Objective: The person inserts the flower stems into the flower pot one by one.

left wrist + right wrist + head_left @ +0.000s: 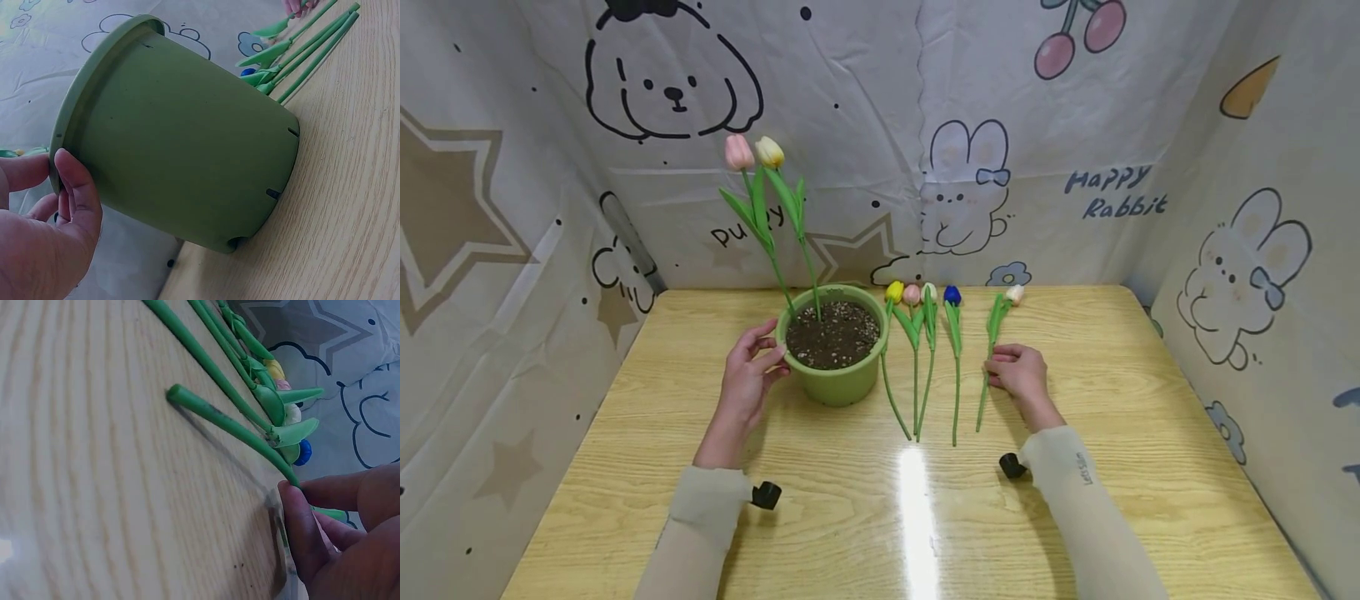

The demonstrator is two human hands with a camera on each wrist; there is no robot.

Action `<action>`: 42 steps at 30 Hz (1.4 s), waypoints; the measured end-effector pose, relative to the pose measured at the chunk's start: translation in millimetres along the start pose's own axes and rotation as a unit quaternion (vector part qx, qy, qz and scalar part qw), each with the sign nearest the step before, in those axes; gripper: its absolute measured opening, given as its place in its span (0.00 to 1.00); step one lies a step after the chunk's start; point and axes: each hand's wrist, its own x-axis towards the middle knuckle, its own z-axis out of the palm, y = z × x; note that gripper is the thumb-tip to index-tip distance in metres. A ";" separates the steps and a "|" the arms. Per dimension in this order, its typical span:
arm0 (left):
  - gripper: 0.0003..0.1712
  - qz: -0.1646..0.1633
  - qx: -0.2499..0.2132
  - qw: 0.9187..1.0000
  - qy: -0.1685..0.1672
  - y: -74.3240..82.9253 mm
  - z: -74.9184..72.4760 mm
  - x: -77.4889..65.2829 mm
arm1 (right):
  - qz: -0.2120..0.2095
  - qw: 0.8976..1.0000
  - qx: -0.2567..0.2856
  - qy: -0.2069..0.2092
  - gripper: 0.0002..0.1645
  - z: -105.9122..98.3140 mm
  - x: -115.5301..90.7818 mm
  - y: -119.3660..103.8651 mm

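Note:
A green flowerpot [838, 387] filled with dark soil stands left of the table's middle. Two artificial tulips rise from the soil, one pink [739, 152] and one cream-yellow [770, 153]. My left hand [748, 367] pinches the pot's rim on its left side, thumb and fingers about the lip [57, 140] in the left wrist view. On the right, my right hand [1019, 372] pinches the green stem of a pale pink tulip [1015, 294] between thumb and fingers. In the right wrist view its stem end [178, 394] sits slightly off the wood, above its shadow.
Between pot and right hand lie several tulips: yellow [894, 292], pink [912, 294], white [929, 292] and blue [952, 296], stems toward the front. A printed cloth [850, 100] hangs behind the wooden table [835, 517] and along both sides.

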 end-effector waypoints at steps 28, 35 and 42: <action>0.29 0.004 -0.004 1.000 0.002 -0.7 0.8 -0.2 | -0.063 0.995 0.073 -0.005 0.27 -8.3 -18.4 -32.4; 0.29 0.009 -0.003 1.000 -0.001 -0.6 0.0 -0.4 | -0.091 0.991 0.098 -0.007 0.27 -4.1 -21.8 -43.2; 0.29 0.009 0.006 1.000 -0.007 -1.1 -1.1 -1.0 | -0.113 0.986 0.122 -0.015 0.27 -1.1 -28.6 -58.9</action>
